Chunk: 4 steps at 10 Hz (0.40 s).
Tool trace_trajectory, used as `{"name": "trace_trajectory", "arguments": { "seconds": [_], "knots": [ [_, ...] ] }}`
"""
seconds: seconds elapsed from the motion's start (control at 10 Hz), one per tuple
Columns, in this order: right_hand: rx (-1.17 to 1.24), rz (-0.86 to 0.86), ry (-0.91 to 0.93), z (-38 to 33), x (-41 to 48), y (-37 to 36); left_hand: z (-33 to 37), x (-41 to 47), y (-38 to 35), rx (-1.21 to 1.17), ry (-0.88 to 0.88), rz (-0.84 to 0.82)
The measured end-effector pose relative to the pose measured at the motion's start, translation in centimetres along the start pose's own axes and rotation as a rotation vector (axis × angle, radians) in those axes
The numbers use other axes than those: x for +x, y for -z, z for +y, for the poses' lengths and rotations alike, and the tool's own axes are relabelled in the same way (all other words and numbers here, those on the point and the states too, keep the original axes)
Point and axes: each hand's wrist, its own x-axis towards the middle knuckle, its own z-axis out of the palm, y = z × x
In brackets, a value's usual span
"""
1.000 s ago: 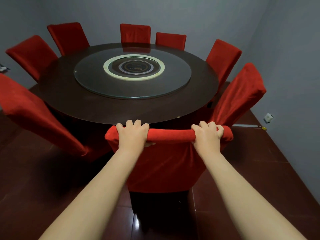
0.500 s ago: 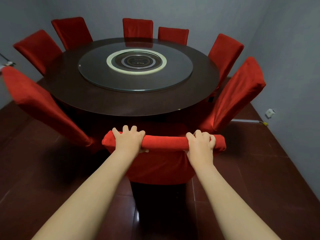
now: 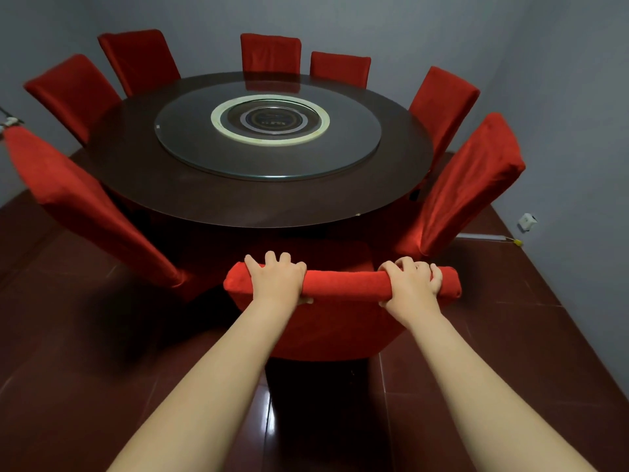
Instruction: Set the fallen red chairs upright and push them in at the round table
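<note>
At the round table (image 3: 136, 172) (grey walls (image 3: 561, 80)), left hand (image 3: 277, 281) and right hand (image 3: 412, 284) curl fingers (image 3: 270, 258) round the red chair (image 3: 340, 284).

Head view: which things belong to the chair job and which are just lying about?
Job: red chair gripped at its top edge; left hand; right hand; round table; left neighbour chair; right neighbour chair.
Lying about: small white box by the right wall; white strip on the floor beside it.

Single head view: we look forward and down, from close behind one chair (image 3: 340, 318), across the counter (image 3: 204, 199).
</note>
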Motion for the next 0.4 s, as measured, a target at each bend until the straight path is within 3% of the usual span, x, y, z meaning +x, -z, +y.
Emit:
{"name": "trace_trajectory", "arguments": {
  "seconds": [0.2,0.3,0.4],
  "knots": [
    [-0.026,-0.178,0.001,0.0,0.3,1.6,0.2,-0.5,0.8,-0.046,-0.008,-0.075],
    [0.099,-0.334,0.009,-1.3,0.0,4.0,-0.7,-1.3,1.9,-0.167,-0.099,-0.162],
    [0.626,-0.29,0.078,-5.1,-1.4,5.3,-2.0,-2.4,3.2,-0.55,-0.102,-0.168]
  ]
}}
